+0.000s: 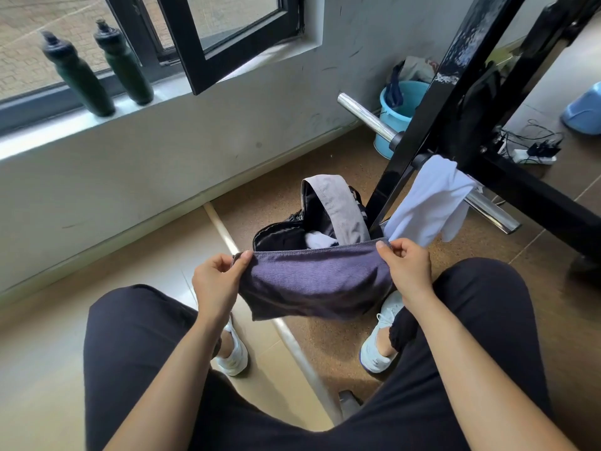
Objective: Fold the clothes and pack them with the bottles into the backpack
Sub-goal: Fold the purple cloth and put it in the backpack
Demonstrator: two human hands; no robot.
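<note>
A purple cloth (312, 281) hangs stretched between my hands above my knees. My left hand (218, 281) pinches its left top corner and my right hand (406, 265) pinches the right top corner. Just beyond it the backpack (338, 206) stands open on the floor, grey flap up, with something white (320, 239) inside. A white garment (429, 203) is draped over a chrome bar to the right. Two dark green bottles (78, 73) (125, 65) stand on the window sill at the upper left.
A black metal frame (455, 102) with chrome bars (367, 117) rises to the right of the backpack. A blue bucket (395, 117) with clothes sits behind it by the wall. A power strip with cables (533, 154) lies at the right. My legs and white shoes fill the foreground.
</note>
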